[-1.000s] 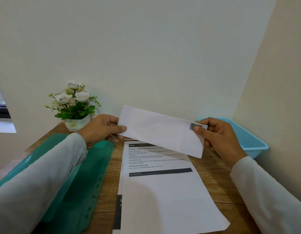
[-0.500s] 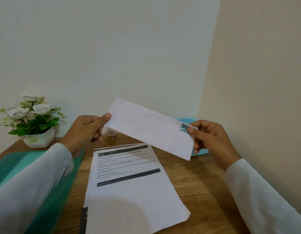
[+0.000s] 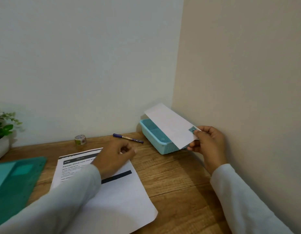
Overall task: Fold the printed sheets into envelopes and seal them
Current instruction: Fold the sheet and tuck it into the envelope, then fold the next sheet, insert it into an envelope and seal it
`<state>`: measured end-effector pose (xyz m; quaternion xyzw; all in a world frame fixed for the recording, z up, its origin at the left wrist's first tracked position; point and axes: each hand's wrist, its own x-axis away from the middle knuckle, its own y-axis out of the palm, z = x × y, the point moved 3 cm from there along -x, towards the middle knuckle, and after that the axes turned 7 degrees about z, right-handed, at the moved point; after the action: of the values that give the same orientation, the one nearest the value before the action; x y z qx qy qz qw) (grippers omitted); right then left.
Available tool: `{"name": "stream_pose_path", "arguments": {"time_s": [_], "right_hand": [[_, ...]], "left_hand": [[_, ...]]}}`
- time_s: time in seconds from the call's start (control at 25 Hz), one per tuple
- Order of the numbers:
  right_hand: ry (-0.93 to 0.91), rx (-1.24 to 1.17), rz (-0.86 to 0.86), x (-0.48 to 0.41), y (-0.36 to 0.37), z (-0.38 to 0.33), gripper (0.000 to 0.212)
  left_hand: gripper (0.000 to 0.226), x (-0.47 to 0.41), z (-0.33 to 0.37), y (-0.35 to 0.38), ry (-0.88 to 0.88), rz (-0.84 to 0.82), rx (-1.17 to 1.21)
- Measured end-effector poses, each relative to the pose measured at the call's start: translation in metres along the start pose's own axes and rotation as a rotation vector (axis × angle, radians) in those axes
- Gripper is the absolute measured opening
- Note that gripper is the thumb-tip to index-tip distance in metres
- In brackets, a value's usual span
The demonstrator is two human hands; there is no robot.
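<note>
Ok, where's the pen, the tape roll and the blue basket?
pen [image 3: 127, 138]: head view, middle of its barrel.
tape roll [image 3: 80, 139]: head view, its outer side.
blue basket [image 3: 170, 148]: head view, its near wall.

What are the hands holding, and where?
The right hand pinches the envelope at the end with the teal sticker. The left hand holds nothing.
</note>
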<state>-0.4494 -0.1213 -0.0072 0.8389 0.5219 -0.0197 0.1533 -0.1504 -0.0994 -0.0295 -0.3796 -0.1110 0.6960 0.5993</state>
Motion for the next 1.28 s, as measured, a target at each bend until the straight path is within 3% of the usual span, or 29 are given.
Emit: {"name": "stream_pose_path", "arguments": {"time_s": [0.2, 0.52, 0.84, 1.0, 1.12, 1.28], "right_hand": [[0.041, 0.067, 0.041, 0.0, 0.0, 0.009, 0.021], [0.037, 0.126, -0.041, 0.001, -0.004, 0.013, 0.036], [-0.328, 0.835, 0.083, 0.001, -0.015, 0.009, 0.055], [-0.496, 0.909, 0.113, 0.018, -0.008, -0.009, 0.053], [-0.619, 0.863, 0.0, 0.044, 0.015, -0.022, 0.043], [-0.664, 0.798, -0.352, 0.082, 0.066, -0.022, 0.025]], "left_hand": [[0.005, 0.008, -0.01, 0.017, 0.076, -0.057, -0.11], [0.004, 0.007, -0.01, 0.02, 0.093, -0.092, -0.17], [0.008, 0.008, -0.001, 0.013, 0.093, -0.103, -0.134], [0.008, 0.007, 0.021, -0.015, 0.146, -0.038, -0.121], [0.01, 0.01, 0.024, -0.047, 0.145, -0.045, -0.133], [0.016, 0.026, -0.004, -0.087, 0.075, -0.042, -0.25]]}}
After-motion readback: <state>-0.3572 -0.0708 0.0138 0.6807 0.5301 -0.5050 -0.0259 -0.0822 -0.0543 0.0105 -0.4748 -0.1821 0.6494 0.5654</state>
